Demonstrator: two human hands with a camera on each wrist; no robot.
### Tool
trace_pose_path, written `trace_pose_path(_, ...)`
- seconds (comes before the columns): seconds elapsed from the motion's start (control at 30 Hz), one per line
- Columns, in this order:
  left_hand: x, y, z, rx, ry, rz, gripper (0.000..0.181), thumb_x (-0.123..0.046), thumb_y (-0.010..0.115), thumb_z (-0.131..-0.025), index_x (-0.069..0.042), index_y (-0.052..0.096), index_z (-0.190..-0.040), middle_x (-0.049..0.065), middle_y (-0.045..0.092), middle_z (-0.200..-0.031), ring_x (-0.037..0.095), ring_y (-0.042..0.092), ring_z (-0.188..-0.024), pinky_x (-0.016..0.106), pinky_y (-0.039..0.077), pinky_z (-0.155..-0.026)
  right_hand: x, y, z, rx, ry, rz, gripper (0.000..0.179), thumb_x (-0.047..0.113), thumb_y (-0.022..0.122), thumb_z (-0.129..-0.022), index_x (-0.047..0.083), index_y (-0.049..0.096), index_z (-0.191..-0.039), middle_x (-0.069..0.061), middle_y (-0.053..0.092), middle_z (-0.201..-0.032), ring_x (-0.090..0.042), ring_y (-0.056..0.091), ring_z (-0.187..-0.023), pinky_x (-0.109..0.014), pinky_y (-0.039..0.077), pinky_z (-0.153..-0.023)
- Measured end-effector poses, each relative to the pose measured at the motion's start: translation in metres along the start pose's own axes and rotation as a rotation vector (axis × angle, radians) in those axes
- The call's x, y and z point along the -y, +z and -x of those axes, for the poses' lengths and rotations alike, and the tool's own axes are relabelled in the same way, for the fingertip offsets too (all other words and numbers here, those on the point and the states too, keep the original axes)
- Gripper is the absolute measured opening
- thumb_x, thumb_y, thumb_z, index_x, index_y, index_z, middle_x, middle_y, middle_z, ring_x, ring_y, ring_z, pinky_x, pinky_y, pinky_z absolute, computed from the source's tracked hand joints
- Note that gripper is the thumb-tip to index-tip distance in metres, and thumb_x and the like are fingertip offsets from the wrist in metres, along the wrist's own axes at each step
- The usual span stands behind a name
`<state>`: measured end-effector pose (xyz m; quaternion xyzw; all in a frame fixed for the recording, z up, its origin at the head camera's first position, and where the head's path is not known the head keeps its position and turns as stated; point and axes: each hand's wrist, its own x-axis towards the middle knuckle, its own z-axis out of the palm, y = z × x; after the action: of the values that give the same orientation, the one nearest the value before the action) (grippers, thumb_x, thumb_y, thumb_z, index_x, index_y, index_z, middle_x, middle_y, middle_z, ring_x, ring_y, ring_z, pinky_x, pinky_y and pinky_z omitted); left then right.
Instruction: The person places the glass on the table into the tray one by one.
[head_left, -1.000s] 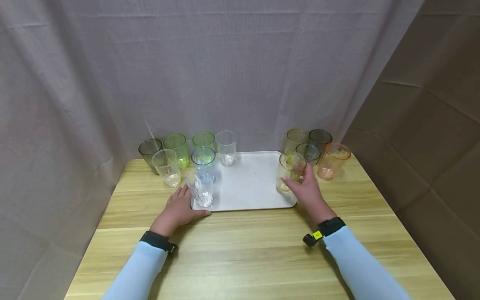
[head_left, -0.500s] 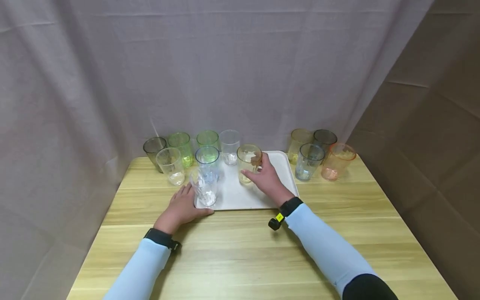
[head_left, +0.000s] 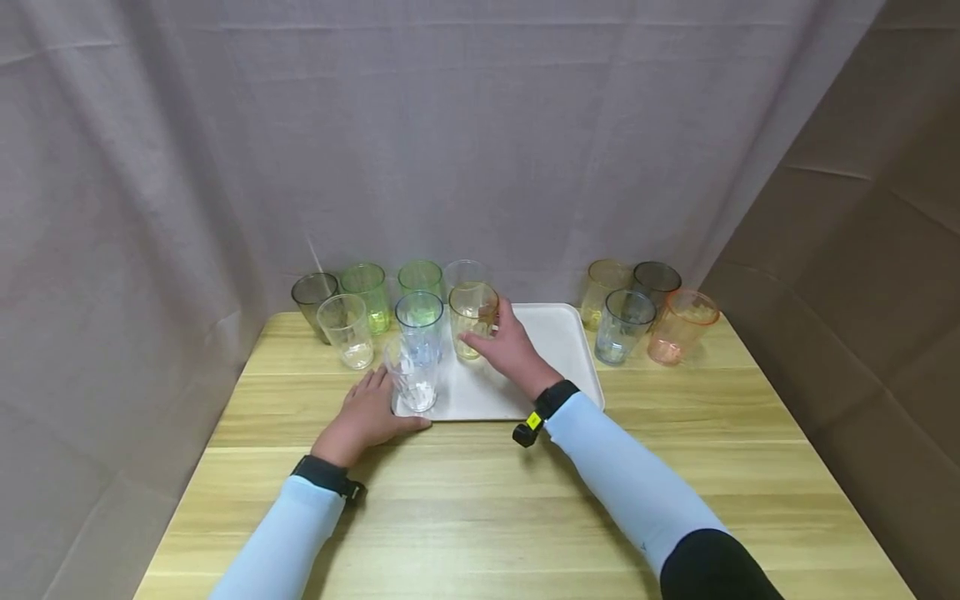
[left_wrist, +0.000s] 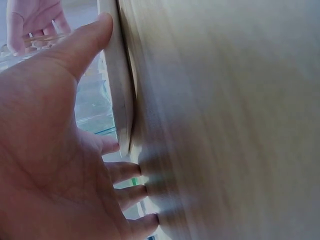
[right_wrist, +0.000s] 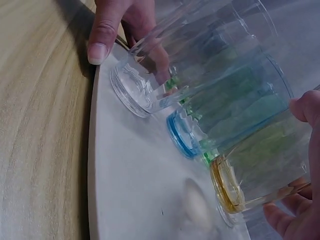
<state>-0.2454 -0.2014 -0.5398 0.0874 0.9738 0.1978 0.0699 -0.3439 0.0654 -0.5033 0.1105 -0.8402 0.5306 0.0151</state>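
My right hand [head_left: 513,350] grips a pale amber drinking glass [head_left: 467,329], thumb on one side and fingers on the other. The glass is upright over the white tray [head_left: 536,383], right of a blue glass [head_left: 420,329] and in front of a clear one [head_left: 467,271]. Whether its base touches the tray is hard to tell; the right wrist view shows its amber base [right_wrist: 227,192] very close to the surface. My left hand [head_left: 367,421] rests at the tray's front left corner, thumb along the front edge. Just inside that corner stands another clear glass [head_left: 414,383].
Left of the tray are a dark grey glass [head_left: 315,304], a green glass [head_left: 367,296] and a clear glass [head_left: 347,329]. A second green glass [head_left: 420,279] stands behind the blue one. Amber [head_left: 603,292], dark [head_left: 660,283], blue-grey [head_left: 624,333] and orange [head_left: 678,333] glasses stand at right.
My right hand has carried the amber glass leftward from the tray's right side to beside the blue glass. My left hand has stayed at the tray corner.
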Motion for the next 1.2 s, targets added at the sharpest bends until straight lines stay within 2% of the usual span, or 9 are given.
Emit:
trace_pose_path(0.27, 0.007, 0.008, -0.006, -0.007, 0.0, -0.003, 0.132, -0.082, 0.07, -0.074, -0.002, 0.02, -0.166, 0.027, 0.017, -0.169, 0.049, 0.013, -0.151, 0.067, 0.014, -0.122, -0.01, 0.009, -0.001, 0.009, 0.009, 0.004, 0.094, 0.046, 0.082, -0.085, 0.013, 0.031, -0.156, -0.013, 0.05, -0.151, -0.026, 0.046, -0.138, -0.047, 0.045, -0.112)
trace_pose_path(0.5, -0.002, 0.001, -0.001, -0.007, -0.007, 0.006, 0.127, -0.073, 0.074, -0.078, 0.001, 0.021, -0.165, 0.029, 0.017, -0.168, 0.05, 0.013, -0.151, 0.067, 0.014, -0.122, -0.017, 0.014, 0.0, -0.003, 0.007, -0.001, 0.086, 0.041, 0.083, -0.086, 0.013, 0.036, -0.152, -0.013, 0.051, -0.15, -0.027, 0.048, -0.137, -0.047, 0.045, -0.112)
trace_pose_path(0.9, 0.011, 0.013, -0.009, -0.024, 0.003, 0.009, 0.133, -0.083, 0.07, -0.073, -0.003, 0.021, -0.167, 0.026, 0.017, -0.169, 0.048, 0.013, -0.152, 0.067, 0.014, -0.122, -0.018, 0.017, 0.0, 0.0, -0.013, -0.011, 0.087, 0.039, 0.083, -0.087, 0.01, 0.035, -0.153, -0.013, 0.05, -0.151, -0.027, 0.046, -0.139, -0.047, 0.043, -0.113)
trace_pose_path(1.2, 0.002, 0.003, -0.002, -0.018, 0.003, 0.007, 0.129, -0.076, 0.074, -0.076, 0.001, 0.022, -0.165, 0.03, 0.019, -0.167, 0.051, 0.015, -0.15, 0.068, 0.016, -0.121, -0.019, 0.014, 0.005, 0.02, 0.017, -0.004, 0.094, 0.04, 0.084, -0.086, 0.01, 0.03, -0.157, -0.014, 0.045, -0.154, -0.028, 0.043, -0.141, -0.048, 0.04, -0.116)
